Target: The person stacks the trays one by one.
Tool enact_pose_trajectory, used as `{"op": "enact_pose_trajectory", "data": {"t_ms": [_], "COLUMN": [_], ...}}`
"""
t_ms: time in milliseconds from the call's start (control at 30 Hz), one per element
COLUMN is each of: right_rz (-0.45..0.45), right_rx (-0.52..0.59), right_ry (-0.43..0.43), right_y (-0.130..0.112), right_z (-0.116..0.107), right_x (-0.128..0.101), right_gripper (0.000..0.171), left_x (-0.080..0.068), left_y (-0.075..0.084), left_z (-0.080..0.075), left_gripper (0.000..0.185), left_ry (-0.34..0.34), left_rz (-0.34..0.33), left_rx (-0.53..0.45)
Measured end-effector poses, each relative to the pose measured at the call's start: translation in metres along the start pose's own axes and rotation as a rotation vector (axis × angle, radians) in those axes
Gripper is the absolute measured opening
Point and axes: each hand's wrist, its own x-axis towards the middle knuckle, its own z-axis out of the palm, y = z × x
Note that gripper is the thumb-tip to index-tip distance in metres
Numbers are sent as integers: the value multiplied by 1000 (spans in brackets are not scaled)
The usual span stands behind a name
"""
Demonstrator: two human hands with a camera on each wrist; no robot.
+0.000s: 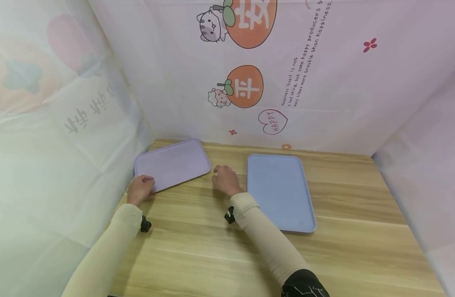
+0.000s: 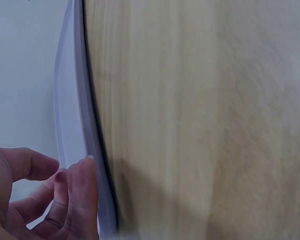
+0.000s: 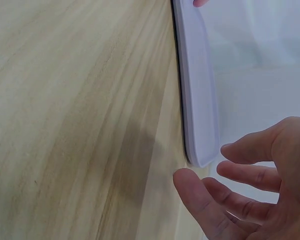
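Two hands at the lilac tray, near the counter's back-left corner

The lilac tray [image 1: 172, 164] lies flat on the wooden counter [image 1: 212, 239], askew, well apart from the blue tray [image 1: 281, 192] to its right; the left hand [image 1: 139, 189] has curled fingers [image 2: 82, 195] touching the near-left rim, though I cannot tell whether they truly pinch it; the right hand [image 1: 225, 179] sits just beside the near-right corner, its fingers [image 3: 230, 195] spread and holding nothing; to move it cleanly I would judge both hands need a matched grip on opposite edges, thumbs on top, lifting level so it does not scrape or swing into the cloth backdrop [image 1: 324, 82].
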Motion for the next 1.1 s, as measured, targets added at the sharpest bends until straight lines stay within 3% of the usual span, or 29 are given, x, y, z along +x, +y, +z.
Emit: {"op": "enact_pose_trajectory", "data": {"t_ms": [667,867,1100], "right_rz": [-28,-19,-19], "right_rx": [14,25,30], "right_ry": [8,-24,-41], "right_y": [2,2,-1], "right_z": [13,19,26], "right_x": [-2,2,8], "right_gripper": [35,39,44], "left_x": [5,17,4], "left_y": [-19,-36,-30], "left_z": [-12,-14,-15], "left_gripper": [46,41,56], "left_ry": [130,176,177], "left_rz": [-25,10,-14], "left_rx": [95,52,4]}}
